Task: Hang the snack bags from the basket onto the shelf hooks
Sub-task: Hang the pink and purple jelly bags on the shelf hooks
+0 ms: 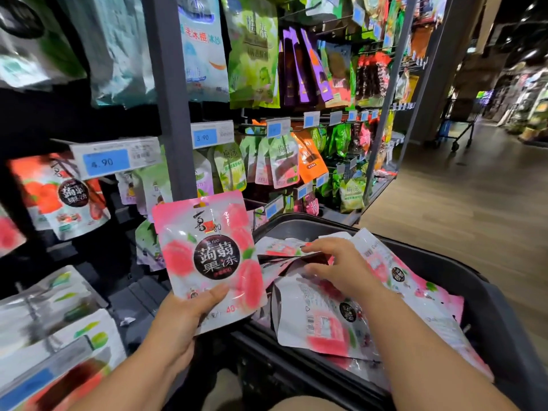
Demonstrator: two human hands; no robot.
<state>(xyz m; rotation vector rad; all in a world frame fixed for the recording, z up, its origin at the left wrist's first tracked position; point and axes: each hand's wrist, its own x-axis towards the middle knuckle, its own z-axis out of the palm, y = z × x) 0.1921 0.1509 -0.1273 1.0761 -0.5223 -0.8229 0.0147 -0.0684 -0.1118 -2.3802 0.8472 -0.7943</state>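
left hand (184,318) grips peach jelly bag (207,256) by its bottom, left of basket (504,321) | right hand (341,265) on bags (320,315) inside basket, grasp unclear | risk: low grip, floppy top may miss hook, bag falls

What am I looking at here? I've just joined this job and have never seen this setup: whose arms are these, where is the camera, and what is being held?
There is no machine here. These are a person's two bare arms, seen from a single wide-angle camera worn on the head, looking forward and down. The left hand holds a pink snack bag upright by its lower edge, with the thumb on the front. The right hand reaches into the dark basket, its fingers on the pile of similar bags. I cannot tell whether it grips one. To the left and ahead stands the shelf, where other snack bags hang under blue price tags.
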